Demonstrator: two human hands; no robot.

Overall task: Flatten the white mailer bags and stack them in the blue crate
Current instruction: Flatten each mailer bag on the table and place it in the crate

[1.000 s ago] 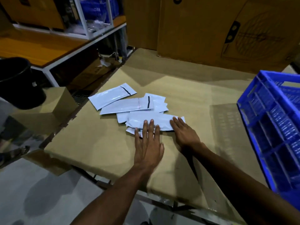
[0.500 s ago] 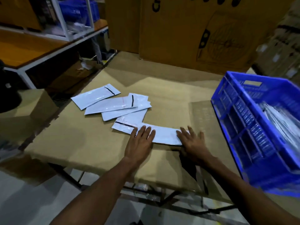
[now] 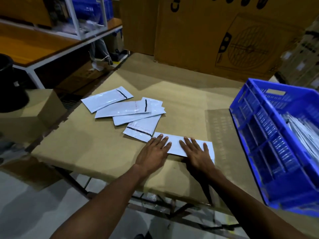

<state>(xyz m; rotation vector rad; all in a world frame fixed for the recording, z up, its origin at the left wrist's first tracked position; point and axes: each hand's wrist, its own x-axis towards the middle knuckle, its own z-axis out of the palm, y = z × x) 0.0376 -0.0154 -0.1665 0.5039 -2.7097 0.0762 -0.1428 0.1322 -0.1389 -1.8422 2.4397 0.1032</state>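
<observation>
One white mailer bag (image 3: 175, 143) lies flat near the front edge of the cardboard-covered table (image 3: 96, 152). My left hand (image 3: 153, 152) rests palm down on its left end, fingers spread. My right hand (image 3: 198, 154) presses flat on its right half. Neither hand grips it. Several more white mailer bags (image 3: 131, 112) with black strips lie fanned out behind and to the left. The blue crate (image 3: 259, 135) stands at the right, with flat white bags (image 3: 303, 133) stacked inside.
Large cardboard boxes (image 3: 215, 37) wall off the back of the table. A white-framed shelf (image 3: 51, 54) with an orange top stands at the left, a black bin (image 3: 10, 83) and a small carton (image 3: 31, 116) below it. The table's front edge is close to my wrists.
The bag under my hands has been pulled out of the pile toward the right front and spread flat. My right hand has slid onto its right half. The view swung right, showing the crate's inside.
</observation>
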